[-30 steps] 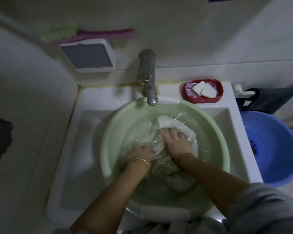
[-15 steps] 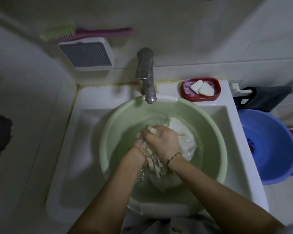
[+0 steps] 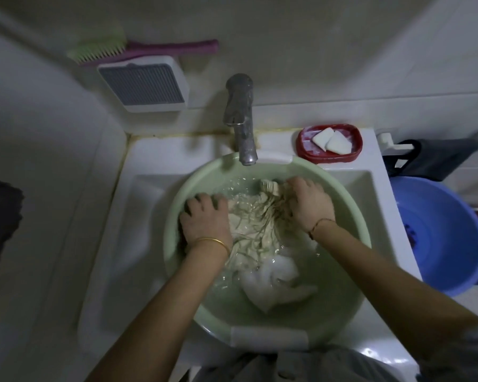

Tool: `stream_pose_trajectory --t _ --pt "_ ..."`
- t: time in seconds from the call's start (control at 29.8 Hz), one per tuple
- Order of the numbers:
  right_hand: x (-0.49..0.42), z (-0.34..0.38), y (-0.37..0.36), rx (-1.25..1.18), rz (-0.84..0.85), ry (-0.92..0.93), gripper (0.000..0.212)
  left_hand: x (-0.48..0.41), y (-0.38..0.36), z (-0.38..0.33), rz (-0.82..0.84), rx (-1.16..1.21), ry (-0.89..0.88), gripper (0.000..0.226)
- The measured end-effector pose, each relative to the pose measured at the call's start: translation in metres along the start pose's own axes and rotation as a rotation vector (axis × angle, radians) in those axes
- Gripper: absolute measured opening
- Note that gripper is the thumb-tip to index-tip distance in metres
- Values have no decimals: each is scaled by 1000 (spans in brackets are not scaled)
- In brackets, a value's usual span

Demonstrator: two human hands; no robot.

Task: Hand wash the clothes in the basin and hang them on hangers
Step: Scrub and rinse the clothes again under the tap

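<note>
1. Basin [image 3: 351,205], centre of frame under the tap [image 3: 240,117]: holds water and cloth [image 3: 251,224].
2. Left hand [image 3: 204,221]: fingers curled, gripping the cloth's left edge.
3. Right hand [image 3: 309,205]: clutching bunched cloth, likely stretching it for scrubbing.

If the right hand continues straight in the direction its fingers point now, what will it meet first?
The right hand points up and left, toward the back of the green basin. It already grips the beige cloth; past that, probably the basin's back wall below the tap, though depth is unclear.
</note>
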State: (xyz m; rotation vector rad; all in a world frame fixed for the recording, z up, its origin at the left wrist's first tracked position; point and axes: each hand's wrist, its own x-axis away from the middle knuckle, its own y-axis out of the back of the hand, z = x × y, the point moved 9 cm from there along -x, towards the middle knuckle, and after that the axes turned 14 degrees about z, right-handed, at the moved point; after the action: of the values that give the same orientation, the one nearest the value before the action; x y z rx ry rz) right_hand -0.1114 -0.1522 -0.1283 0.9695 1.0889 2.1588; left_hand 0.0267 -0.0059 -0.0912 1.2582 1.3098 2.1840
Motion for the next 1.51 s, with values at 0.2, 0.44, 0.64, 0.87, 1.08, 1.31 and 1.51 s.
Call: stream_pose_trajectory --t 0.2,0.44,0.64,0.87,1.08,1.31,1.51 --pt "19 -22 -94 92 566 -125 108 -13 -48 -84 196 -124 -490 81" --pt "32 -36 -96 308 549 -215 68 -46 -51 -28 273 -190 -18 44" --pt "43 -23 -70 -104 653 -183 28 -37 -50 -20 342 -71 7 48" --pt "73 16 0 -1514 468 -198 30 11 -24 -68 345 394 -489 71" --pt "86 62 41 -1837 700 -55 38 30 -14 -72 415 1082 -510 47" --pt "47 -14 37 -413 242 -135 29 10 -28 -57 331 716 -399 64" --pt "35 -23 -44 143 432 -198 75 16 -77 -82 592 243 -438 76"
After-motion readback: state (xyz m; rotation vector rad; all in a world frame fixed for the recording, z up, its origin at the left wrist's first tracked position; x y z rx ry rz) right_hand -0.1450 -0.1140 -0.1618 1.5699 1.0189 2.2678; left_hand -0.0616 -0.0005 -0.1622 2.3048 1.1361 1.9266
